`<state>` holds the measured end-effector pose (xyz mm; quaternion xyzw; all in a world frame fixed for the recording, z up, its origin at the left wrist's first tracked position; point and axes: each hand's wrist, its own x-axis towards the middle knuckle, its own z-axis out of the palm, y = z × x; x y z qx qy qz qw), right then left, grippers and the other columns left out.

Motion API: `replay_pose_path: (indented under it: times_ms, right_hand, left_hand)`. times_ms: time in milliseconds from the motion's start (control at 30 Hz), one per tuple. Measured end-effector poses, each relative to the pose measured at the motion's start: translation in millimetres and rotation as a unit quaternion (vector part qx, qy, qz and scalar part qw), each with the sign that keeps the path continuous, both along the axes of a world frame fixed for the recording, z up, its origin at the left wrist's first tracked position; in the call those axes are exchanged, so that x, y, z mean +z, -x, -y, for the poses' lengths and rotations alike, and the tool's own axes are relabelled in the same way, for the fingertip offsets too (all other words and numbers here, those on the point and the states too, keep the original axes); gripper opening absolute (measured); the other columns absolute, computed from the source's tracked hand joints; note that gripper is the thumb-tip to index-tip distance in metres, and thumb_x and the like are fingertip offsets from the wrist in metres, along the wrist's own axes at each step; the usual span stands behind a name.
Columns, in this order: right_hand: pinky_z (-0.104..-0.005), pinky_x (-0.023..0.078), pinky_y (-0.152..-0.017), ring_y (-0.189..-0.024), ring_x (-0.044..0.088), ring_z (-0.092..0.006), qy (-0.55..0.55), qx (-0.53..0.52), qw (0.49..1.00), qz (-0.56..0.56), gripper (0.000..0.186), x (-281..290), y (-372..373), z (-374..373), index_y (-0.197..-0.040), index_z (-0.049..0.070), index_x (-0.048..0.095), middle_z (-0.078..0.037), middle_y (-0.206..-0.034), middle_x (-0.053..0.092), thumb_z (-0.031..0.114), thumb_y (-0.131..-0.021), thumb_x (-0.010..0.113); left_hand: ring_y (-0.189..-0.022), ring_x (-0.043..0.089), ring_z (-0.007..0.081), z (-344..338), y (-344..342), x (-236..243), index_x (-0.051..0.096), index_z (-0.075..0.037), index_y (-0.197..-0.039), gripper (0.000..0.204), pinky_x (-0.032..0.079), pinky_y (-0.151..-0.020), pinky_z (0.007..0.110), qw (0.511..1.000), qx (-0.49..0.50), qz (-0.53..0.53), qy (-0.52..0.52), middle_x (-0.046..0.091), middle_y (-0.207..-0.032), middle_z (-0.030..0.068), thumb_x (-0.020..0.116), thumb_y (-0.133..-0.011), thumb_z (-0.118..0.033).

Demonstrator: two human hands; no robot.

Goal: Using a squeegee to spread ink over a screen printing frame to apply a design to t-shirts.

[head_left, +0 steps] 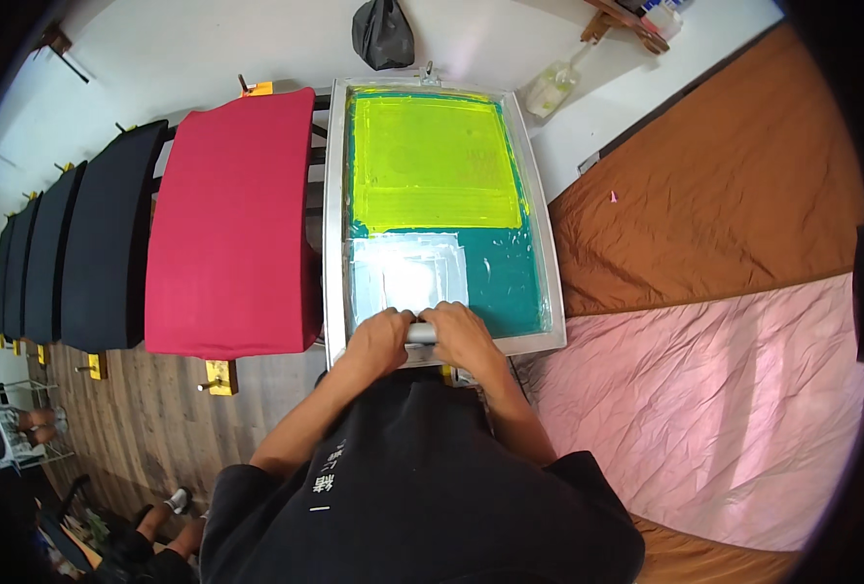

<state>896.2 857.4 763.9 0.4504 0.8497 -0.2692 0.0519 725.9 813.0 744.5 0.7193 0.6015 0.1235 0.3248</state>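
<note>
In front of me lies a screen-printing frame (553, 292) with a pale metal rim and green mesh. Yellow-green ink (432, 161) covers its far part, and a glossy whitish patch (407, 273) lies on the near left. Side by side at the near end, my left hand (383, 341) and my right hand (459, 333) are closed round a squeegee (421, 333). Only a short grey stretch of its bar shows between them; its blade is hidden.
Left of the frame stands a board covered in red cloth (232, 224), then several black-covered boards (110, 243). Brown cloth (685, 195) and pink cloth (704, 409) spread on the right. A black bag (383, 34) sits beyond the frame. Other people's legs (164, 530) show lower left.
</note>
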Motion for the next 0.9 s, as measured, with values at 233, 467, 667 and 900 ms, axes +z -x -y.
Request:
replay_pose_path:
  times_ms: [233, 467, 667, 900]
  right_hand:
    - [-0.0468, 0.053, -0.075, -0.087, 0.066, -0.0377, -0.017, -0.004, 0.999, 0.036, 0.029, 2.8, 38.1, -78.7, -0.094, 0.008, 0.068, -0.018, -0.089, 0.068, 0.002, -0.066, 0.063]
    - [-0.0455, 0.048, -0.083, -0.099, 0.055, -0.0372, -0.147, -0.011, 0.987, -0.071, 0.043, -33.4, 30.4, -42.9, -0.109, 0.007, 0.061, -0.015, -0.100, 0.058, -0.005, -0.068, 0.061]
    - [-0.0445, 0.049, -0.086, -0.102, 0.055, -0.0376, -0.047, -0.014, 0.998, -0.046, 0.050, -10.3, 24.2, 21.3, -0.113, 0.006, 0.060, -0.015, -0.106, 0.058, -0.006, -0.065, 0.063]
    - [-0.0475, 0.051, -0.077, -0.090, 0.063, -0.0378, -0.031, 0.016, 0.999, 0.021, 0.031, -8.6, 48.2, -56.3, -0.098, 0.010, 0.066, -0.018, -0.091, 0.066, 0.003, -0.068, 0.063]
  left_hand:
    - [-0.087, 0.067, 0.0389, -82.0, 34.9, -7.6, 0.068, -0.005, -0.101, 0.030, 0.054, -0.079, 0.046, 1.000, 0.000, -0.017, 0.002, 0.068, -0.093, 0.0211, 0.060, -0.072, -0.004]
    - [-0.088, 0.063, 0.0383, -37.8, 23.7, -36.0, 0.059, -0.002, -0.103, 0.035, 0.053, -0.074, 0.044, 0.977, 0.068, 0.050, -0.194, 0.062, -0.093, 0.0205, 0.060, -0.068, 0.006]
    - [-0.087, 0.064, 0.0365, 25.6, 21.8, -22.9, 0.058, -0.003, -0.101, 0.039, 0.053, -0.072, 0.044, 0.994, 0.022, 0.016, -0.105, 0.061, -0.092, 0.0189, 0.065, -0.064, 0.001]
    - [-0.089, 0.066, 0.0400, -52.6, 46.5, -19.1, 0.063, -0.004, -0.099, 0.027, 0.055, -0.079, 0.046, 0.999, 0.027, -0.025, -0.021, 0.066, -0.093, 0.0228, 0.064, -0.073, -0.010]
